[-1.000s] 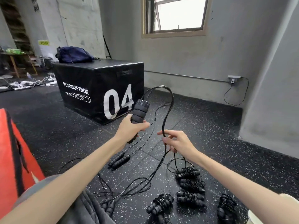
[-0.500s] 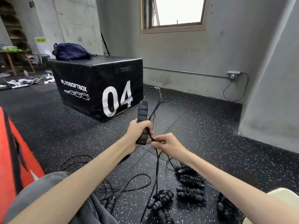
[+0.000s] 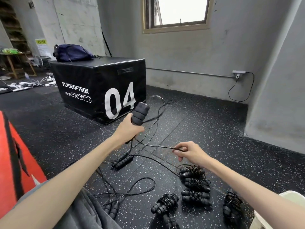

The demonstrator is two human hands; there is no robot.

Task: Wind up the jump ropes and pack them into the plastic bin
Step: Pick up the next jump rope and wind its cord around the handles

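Left hand [image 3: 130, 128] gripping handles [image 3: 140, 113]; right hand [image 3: 189, 152] pinching cord [image 3: 156, 146]. Keep cord taut, wrap tight even turns around handles, avoid snagging floor loops [image 3: 137, 187].

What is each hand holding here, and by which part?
The left hand grips a jump rope's foam handles around their lower part. The right hand pinches that rope's thin black cord between thumb and fingertips.
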